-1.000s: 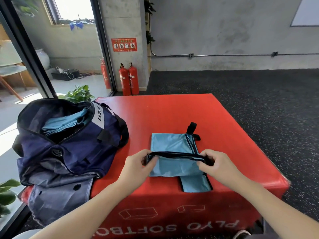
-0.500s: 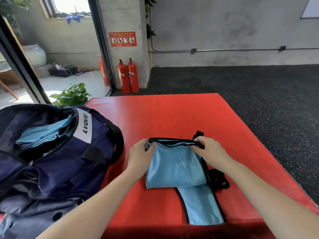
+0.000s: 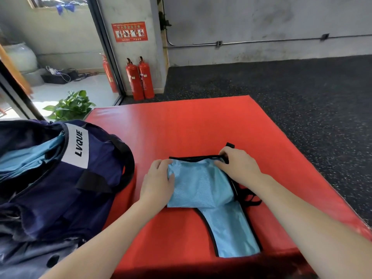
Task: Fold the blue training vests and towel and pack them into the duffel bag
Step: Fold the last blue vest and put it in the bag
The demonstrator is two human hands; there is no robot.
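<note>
We are folding a blue vest at centre frame, left hand pressing flat, right hand pinching its black trim; next, tucking the lower strap.

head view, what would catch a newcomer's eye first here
The big red mat fills the middle, with a light blue vest half folded on it under the left hand and right hand. At the left sits an open navy duffel bag with blue cloth inside.
</note>
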